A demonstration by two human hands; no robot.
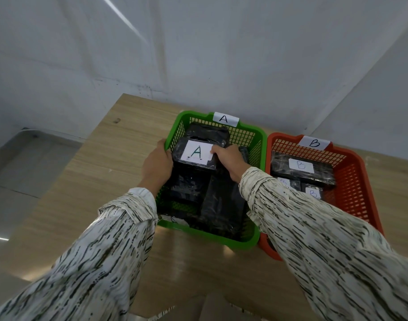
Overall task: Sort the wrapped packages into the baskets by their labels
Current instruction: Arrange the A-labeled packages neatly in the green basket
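Note:
A black wrapped package with a white "A" label point(196, 155) is held over the green basket point(249, 133), which carries an "A" tag on its far rim. My left hand point(155, 165) grips the package's left side. My right hand point(228, 159) holds its right side, thumb at the label's edge. Several other black packages point(221, 205) lie in the green basket below. To the right, touching it, the orange basket point(356, 179) tagged "B" holds three black packages labelled "B" point(301, 169).
Both baskets stand on a light wooden table point(101, 172) pushed against a white wall point(198, 54). The table's left edge drops to a grey floor point(24, 170). A cardboard-like surface shows at the bottom edge, below the table.

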